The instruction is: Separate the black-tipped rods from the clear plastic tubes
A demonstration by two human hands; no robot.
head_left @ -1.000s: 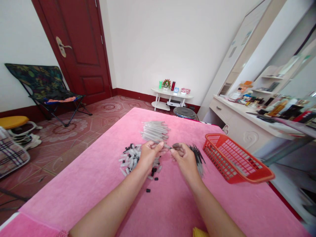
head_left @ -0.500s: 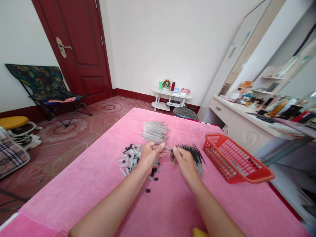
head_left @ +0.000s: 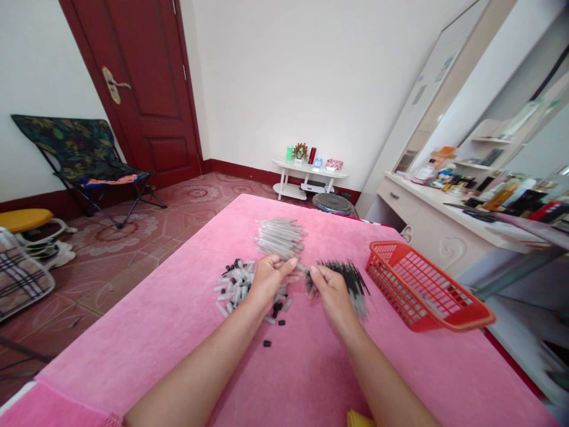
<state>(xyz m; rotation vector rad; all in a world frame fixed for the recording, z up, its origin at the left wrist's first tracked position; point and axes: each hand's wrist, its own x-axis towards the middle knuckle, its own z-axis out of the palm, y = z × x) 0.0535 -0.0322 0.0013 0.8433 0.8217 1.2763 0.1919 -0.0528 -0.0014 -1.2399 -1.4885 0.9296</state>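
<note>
Between my two hands lies a clear pen barrel (head_left: 302, 268), pinched by my left hand (head_left: 272, 280) at its left part. My right hand (head_left: 329, 284) has thumb and fingers closed at the barrel's right end, on a small dark part I cannot make out. Just beyond my left hand is a pile of clear pen barrels (head_left: 279, 234). Clear and black pen caps (head_left: 237, 284) are heaped beside my left wrist, partly hidden by it. Thin refills with dark ends (head_left: 353, 279) lie in a bunch right of my right hand.
A pink cloth (head_left: 178, 332) covers the table. An orange plastic basket (head_left: 413, 308) stands at the right edge. One black cap piece (head_left: 267, 343) lies nearer me, and something yellow (head_left: 359, 418) shows at the near edge. A dresser (head_left: 444, 219) stands to the right.
My right hand has shifted very slightly at the barrel's end. My left hand and the piles look the same.
</note>
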